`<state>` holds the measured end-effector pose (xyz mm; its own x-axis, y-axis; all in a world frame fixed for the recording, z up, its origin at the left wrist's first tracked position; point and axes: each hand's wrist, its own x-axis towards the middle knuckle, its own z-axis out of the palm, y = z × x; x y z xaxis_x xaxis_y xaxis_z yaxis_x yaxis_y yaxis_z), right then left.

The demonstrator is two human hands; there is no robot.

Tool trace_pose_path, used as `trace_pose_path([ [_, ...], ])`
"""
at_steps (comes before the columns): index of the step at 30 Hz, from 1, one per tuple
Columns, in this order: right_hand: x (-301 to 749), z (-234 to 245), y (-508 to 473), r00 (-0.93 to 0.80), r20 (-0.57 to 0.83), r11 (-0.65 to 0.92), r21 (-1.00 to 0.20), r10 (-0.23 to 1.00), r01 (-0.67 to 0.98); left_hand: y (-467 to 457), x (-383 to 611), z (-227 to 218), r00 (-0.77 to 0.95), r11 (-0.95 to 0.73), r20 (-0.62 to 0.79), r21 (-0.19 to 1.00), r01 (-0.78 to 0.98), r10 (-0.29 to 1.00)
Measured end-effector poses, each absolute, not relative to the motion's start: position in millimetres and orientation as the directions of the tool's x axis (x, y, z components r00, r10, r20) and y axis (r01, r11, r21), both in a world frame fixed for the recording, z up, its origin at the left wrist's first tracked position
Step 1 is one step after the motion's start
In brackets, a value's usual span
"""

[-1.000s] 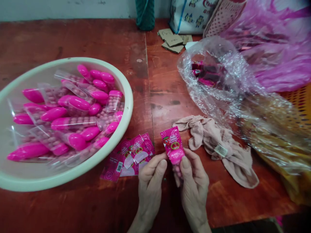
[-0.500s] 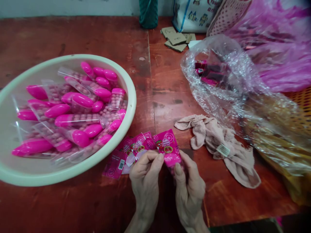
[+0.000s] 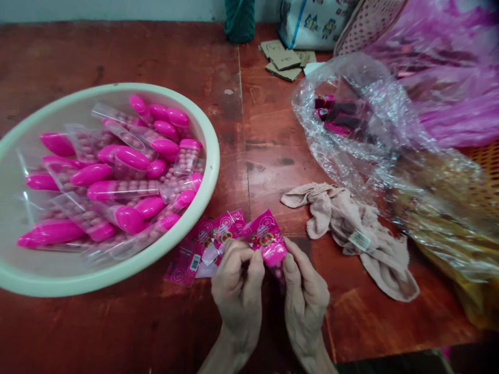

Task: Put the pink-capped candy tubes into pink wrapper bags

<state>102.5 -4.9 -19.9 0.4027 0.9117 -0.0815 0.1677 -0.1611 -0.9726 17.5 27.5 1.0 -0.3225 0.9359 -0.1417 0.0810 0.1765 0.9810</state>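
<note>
Pink packet (image 3: 268, 234), one: pinched in your right hand (image 3: 305, 291); your left hand (image 3: 239, 285) had curled tighter, bringing work to its edge, hold unclear

Right hand (image 3: 306, 291) hides most of the tube (image 3: 277, 271) below its pink cap. Left hand (image 3: 238, 280): fingertips curled out of sight; whether they grip the packet (image 3: 267, 232), cannot tell. It also covers part of the loose packets (image 3: 210, 239); fine print too small to read. Forearms cut by bottom edge, basin (image 3: 213, 171) by left, purple bag (image 3: 452, 109) by right, white bag (image 3: 315, 25) by top. Clear bag (image 3: 390, 124) crumpled, contents blurred. Cloth tag (image 3: 359, 240) illegible.
</note>
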Motion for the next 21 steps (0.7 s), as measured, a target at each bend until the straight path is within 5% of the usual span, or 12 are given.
trace_pose_path([
  [3, 101, -22, -7, 0.447, -0.085, -0.180, -0.968, 0.891, 0.173, 25, 21, 0, -0.311, 0.229, -0.237, 0.972, -0.061, 0.921],
  [8, 97, -21, -5, 0.441, -0.370, -0.319, -0.929, 0.818, -0.186, 25, 23, -11, -0.165, 0.336, -0.451, 0.821, -0.462, 0.877],
  [21, 93, -9, 5, 0.275, -0.569, -0.341, -0.743, 0.775, -0.575, 31, 17, -12, -0.125, 0.312, -0.379, 0.876, -0.368, 0.917],
])
